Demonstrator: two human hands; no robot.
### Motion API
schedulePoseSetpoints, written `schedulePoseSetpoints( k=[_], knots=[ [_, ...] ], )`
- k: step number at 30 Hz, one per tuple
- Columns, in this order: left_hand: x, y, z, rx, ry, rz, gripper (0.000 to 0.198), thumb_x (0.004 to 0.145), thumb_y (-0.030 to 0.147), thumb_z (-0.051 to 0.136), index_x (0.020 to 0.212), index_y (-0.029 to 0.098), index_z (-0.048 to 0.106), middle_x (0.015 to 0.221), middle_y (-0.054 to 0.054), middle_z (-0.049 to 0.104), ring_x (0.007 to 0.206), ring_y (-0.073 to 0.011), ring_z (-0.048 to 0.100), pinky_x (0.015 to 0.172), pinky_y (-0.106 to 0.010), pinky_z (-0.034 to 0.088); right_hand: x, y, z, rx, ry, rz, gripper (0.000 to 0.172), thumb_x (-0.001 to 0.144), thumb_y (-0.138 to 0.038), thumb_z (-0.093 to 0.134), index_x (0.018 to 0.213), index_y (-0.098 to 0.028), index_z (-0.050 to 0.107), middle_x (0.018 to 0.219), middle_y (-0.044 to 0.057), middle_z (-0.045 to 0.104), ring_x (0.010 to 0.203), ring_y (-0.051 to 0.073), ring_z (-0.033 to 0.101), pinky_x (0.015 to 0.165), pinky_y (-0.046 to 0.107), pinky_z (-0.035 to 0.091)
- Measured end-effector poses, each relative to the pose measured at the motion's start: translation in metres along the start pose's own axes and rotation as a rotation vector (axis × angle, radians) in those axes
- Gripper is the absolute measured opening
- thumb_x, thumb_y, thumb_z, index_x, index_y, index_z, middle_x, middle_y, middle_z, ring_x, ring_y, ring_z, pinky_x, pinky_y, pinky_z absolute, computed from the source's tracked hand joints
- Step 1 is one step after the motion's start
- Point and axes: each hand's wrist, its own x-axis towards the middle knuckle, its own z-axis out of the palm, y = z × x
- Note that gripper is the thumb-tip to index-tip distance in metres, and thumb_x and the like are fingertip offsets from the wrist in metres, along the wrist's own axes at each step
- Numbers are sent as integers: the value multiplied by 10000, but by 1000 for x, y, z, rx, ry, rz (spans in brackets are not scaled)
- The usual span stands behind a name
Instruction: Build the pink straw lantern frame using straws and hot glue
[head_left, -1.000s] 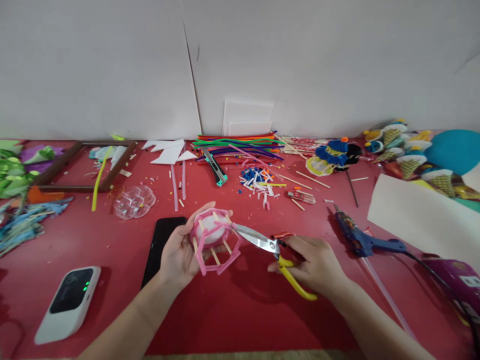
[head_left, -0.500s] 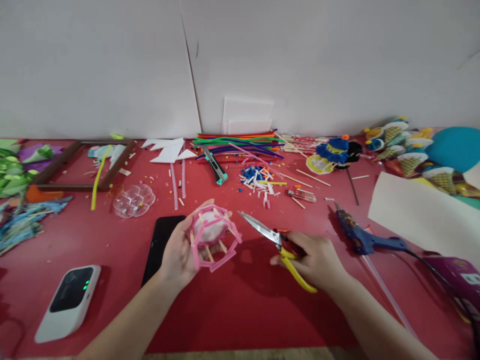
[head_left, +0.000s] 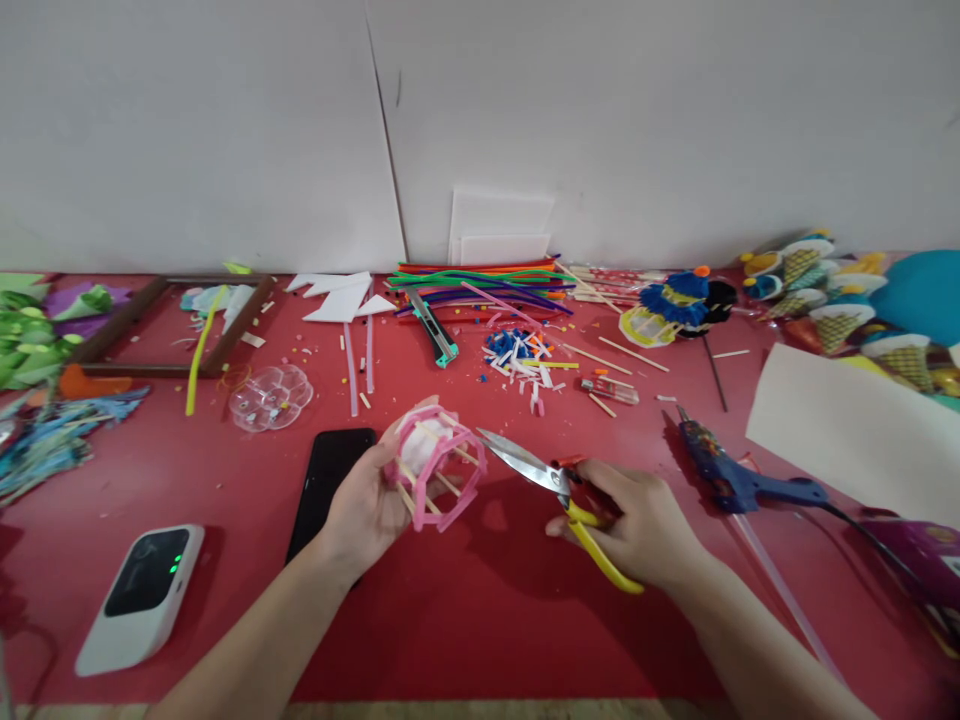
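Observation:
My left hand [head_left: 367, 505] is closed around a small pink cage-like craft [head_left: 422, 465] with pale wooden sticks between its two angular rims and white material inside. The craft is tilted, its open rim facing right and toward me. In my right hand [head_left: 637, 525] is a pair of scissors [head_left: 532, 470] with yellow handles, the silver blades together and pointing up-left. The blade tip appears close to the craft's right rim; I cannot tell whether they touch. A red piece [head_left: 568, 461] shows by the scissors' pivot, near my right fingers.
A black phone [head_left: 319, 490] lies beside my left hand, a white device [head_left: 142, 600] further left. A blue glue gun [head_left: 739, 485] with its cord is at right. Behind are a utility knife [head_left: 431, 325], pipe cleaners [head_left: 487, 280], cut scraps [head_left: 517, 355] and a brown frame [head_left: 135, 372].
My left hand has turned the pink craft so its open rim faces more to the right. The scissors stay in my right hand, almost unmoved. The whole view has shifted slightly.

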Motion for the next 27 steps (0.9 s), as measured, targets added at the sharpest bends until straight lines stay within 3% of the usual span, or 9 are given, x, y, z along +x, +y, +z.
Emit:
schedulePoseSetpoints(
  k=[4, 12, 17, 21, 24, 27],
  knots=[
    [1, -2, 2, 85, -2, 79, 513, 950, 367, 595, 1441, 247, 512, 1275, -91, 711, 1113, -275, 708, 879, -358, 623, 0, 0, -1, -6, 27, -23, 400, 902, -583, 556, 772, -205, 570, 556, -20, 587, 421, 107, 471, 456, 234, 312],
    [-1, 1, 2, 54, -29, 42, 587, 961, 506, 540, 1502, 310, 420, 1180, -79, 745, 954, -277, 753, 730, -380, 644, 0, 0, 2, -25, 76, -10, 404, 910, -577, 548, 752, -206, 565, 523, -28, 553, 417, 105, 458, 461, 238, 303],
    [-3, 1, 5, 70, 1, 43, 491, 951, 373, 569, 1433, 302, 508, 1117, -52, 746, 846, -227, 749, 580, -271, 608, -1, 2, 3, -23, 93, 17, 444, 888, -623, 562, 714, -215, 546, 507, -31, 519, 418, 109, 448, 450, 247, 274],
    [-4, -5, 7, 155, 65, 253, 320, 918, 268, 637, 1231, 332, 633, 1153, 10, 694, 795, -110, 681, 615, -175, 577, -1, 0, 3, -13, 91, -6, 433, 900, -608, 556, 715, -218, 533, 502, -36, 511, 412, 106, 444, 447, 247, 282],
    [-2, -13, 4, 339, 31, 502, 299, 883, 267, 698, 1167, 320, 622, 1264, -14, 626, 1047, -157, 640, 852, -256, 590, -1, 0, 3, -7, 97, -9, 432, 897, -616, 554, 736, -215, 553, 501, -34, 514, 417, 109, 453, 447, 248, 279],
    [1, -20, -2, 548, 12, 733, 433, 828, 202, 752, 1202, 328, 572, 1396, -38, 500, 1284, -226, 519, 1010, -370, 540, -1, 0, 4, -13, 108, -9, 461, 894, -645, 542, 752, -207, 574, 503, -33, 516, 418, 105, 450, 443, 245, 271]
  ],
)
